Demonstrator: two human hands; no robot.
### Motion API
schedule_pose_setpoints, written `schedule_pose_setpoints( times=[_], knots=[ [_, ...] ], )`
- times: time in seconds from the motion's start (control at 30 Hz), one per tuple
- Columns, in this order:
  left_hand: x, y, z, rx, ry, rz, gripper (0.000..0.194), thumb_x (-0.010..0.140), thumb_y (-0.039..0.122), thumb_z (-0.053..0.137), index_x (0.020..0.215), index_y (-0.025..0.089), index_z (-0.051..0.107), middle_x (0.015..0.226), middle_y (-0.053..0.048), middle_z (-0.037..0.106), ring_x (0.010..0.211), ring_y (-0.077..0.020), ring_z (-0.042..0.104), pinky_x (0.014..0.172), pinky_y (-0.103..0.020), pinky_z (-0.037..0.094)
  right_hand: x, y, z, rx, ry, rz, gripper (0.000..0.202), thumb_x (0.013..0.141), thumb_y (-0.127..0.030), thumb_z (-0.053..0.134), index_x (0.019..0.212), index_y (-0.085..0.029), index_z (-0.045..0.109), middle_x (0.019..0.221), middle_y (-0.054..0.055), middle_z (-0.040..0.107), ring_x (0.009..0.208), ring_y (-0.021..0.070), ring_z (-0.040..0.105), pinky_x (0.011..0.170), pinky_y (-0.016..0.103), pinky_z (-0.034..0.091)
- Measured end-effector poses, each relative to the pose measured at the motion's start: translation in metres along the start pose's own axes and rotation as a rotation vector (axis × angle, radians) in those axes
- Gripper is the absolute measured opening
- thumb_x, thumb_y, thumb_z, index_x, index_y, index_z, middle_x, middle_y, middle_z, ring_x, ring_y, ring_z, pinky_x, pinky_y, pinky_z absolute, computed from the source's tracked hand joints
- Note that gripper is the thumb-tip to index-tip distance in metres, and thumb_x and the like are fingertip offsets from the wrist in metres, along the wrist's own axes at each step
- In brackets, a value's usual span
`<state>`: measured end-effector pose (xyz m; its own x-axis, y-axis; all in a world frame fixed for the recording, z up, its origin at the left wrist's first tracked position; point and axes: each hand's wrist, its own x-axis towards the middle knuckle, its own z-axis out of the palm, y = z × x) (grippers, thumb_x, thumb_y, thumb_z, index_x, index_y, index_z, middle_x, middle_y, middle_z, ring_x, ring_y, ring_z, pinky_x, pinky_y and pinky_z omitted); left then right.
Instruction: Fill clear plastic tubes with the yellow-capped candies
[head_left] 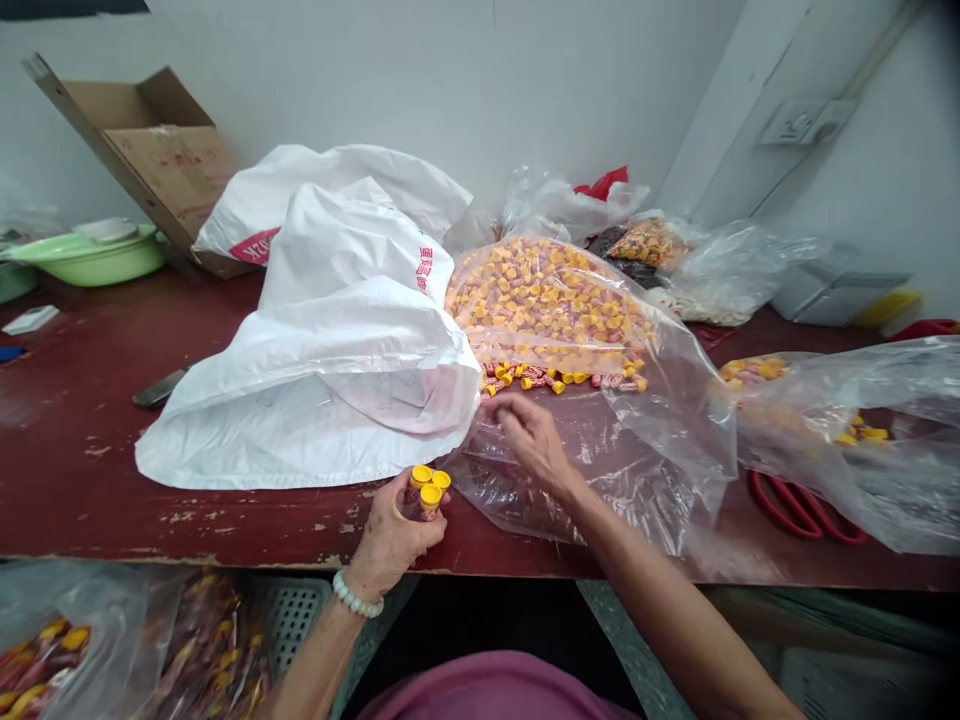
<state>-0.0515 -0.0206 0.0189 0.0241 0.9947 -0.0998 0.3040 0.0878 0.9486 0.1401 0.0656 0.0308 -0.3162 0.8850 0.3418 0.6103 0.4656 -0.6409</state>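
My left hand (391, 535), with a bead bracelet at the wrist, is closed around three small tubes with yellow caps (430, 496), held upright near the table's front edge. To its right, my right hand (531, 437) reaches over the clear plastic bag (667, 440). Its fingers are curled together and slightly blurred; what they pinch, if anything, does not show. Just beyond the fingertips, several loose yellow-capped pieces (529, 378) lie at the bag's opening. A large heap of the same pieces (551, 295) fills the bag behind. The white woven sack (330, 390) lies left of both hands.
Red-handled scissors (802, 508) lie at right beside another clear bag (900, 440). A cardboard box (172, 165) and a green basin (97, 260) stand back left. A dark blade-like tool (159, 388) sticks out by the sack. Filled bags (214, 650) sit below the table edge.
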Motion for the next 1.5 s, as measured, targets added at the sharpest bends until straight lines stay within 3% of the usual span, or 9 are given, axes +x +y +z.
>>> schedule_pose_setpoints(
  times=[0.1,0.23,0.43,0.63,0.87,1.0,1.17,1.33,1.5],
  knots=[
    [-0.001,0.001,-0.001,-0.018,0.040,-0.054,0.028,0.062,0.013,0.061,0.089,0.014,0.054,0.082,-0.003,0.065,0.062,-0.0108,0.054,0.051,-0.020,0.043,0.035,0.032,0.000,-0.291,0.030,0.086,0.035,0.084,-0.005,0.030,0.104,-0.011,0.058,0.098,0.011,0.063,0.092,0.0190,0.057,0.082,0.033,0.046],
    [-0.002,0.003,0.002,-0.003,0.051,-0.043,0.027,0.060,0.012,0.062,0.086,0.014,0.056,0.081,-0.003,0.066,0.060,-0.0110,0.056,0.049,-0.020,0.044,0.054,0.042,0.019,-0.346,-0.126,-0.057,0.022,0.078,-0.014,0.052,0.098,-0.015,0.061,0.102,0.010,0.063,0.101,0.0231,0.053,0.093,0.035,0.040],
    [0.001,0.000,0.006,0.040,0.051,0.046,0.028,0.059,0.010,0.060,0.087,0.015,0.057,0.081,-0.003,0.067,0.069,-0.0135,0.061,0.061,-0.022,0.048,0.051,0.034,0.044,-0.385,-0.222,-0.018,0.028,0.085,-0.015,0.041,0.110,-0.013,0.055,0.110,0.018,0.057,0.101,0.0257,0.055,0.082,0.035,0.045],
    [0.000,0.002,0.007,0.051,0.036,0.094,0.028,0.058,0.008,0.059,0.086,0.015,0.058,0.079,-0.002,0.065,0.069,-0.0130,0.059,0.062,-0.021,0.046,0.030,0.039,0.018,-0.348,-0.118,0.153,0.041,0.084,-0.011,0.035,0.123,-0.012,0.045,0.108,0.017,0.056,0.092,0.0227,0.058,0.073,0.032,0.046],
    [0.003,0.011,0.017,0.141,-0.015,0.142,0.026,0.058,0.008,0.060,0.083,0.014,0.057,0.072,0.001,0.060,0.064,-0.0117,0.053,0.060,-0.022,0.043,-0.038,-0.029,-0.001,0.435,0.035,0.059,0.023,0.088,-0.029,0.044,0.109,-0.021,0.048,0.083,0.000,0.058,0.070,0.0123,0.055,0.062,0.024,0.046],
    [0.002,0.012,0.021,0.115,-0.045,0.170,0.029,0.062,0.015,0.065,0.090,0.014,0.059,0.080,-0.001,0.063,0.070,-0.0146,0.056,0.065,-0.024,0.045,-0.054,-0.061,0.010,0.336,0.082,-0.147,0.017,0.084,-0.022,0.052,0.101,-0.022,0.053,0.095,0.004,0.060,0.087,0.0160,0.055,0.080,0.032,0.046],
    [-0.001,0.013,0.019,0.140,-0.053,0.163,0.026,0.064,0.020,0.065,0.089,0.014,0.059,0.082,-0.002,0.063,0.070,-0.0143,0.055,0.065,-0.024,0.045,-0.056,-0.056,0.014,0.228,0.062,-0.222,0.020,0.083,-0.030,0.057,0.101,-0.023,0.057,0.123,0.010,0.046,0.117,0.0239,0.043,0.097,0.043,0.039],
    [0.000,0.015,0.016,-0.057,-0.112,0.167,0.027,0.061,0.013,0.065,0.086,0.013,0.058,0.079,0.000,0.060,0.069,-0.0121,0.053,0.063,-0.022,0.044,-0.061,-0.052,0.017,0.187,-0.025,-0.277,0.020,0.088,-0.030,0.050,0.105,-0.024,0.057,0.123,0.010,0.047,0.116,0.0220,0.044,0.097,0.042,0.039],
    [-0.003,0.017,0.018,-0.264,-0.219,0.022,0.039,0.052,0.001,0.060,0.089,0.013,0.060,0.079,-0.001,0.062,0.070,-0.0138,0.056,0.062,-0.023,0.045,-0.063,-0.056,0.020,0.098,-0.077,-0.367,0.051,0.069,-0.051,0.070,0.107,-0.022,0.055,0.130,0.011,0.047,0.117,0.0283,0.042,0.098,0.047,0.034]
  ],
)
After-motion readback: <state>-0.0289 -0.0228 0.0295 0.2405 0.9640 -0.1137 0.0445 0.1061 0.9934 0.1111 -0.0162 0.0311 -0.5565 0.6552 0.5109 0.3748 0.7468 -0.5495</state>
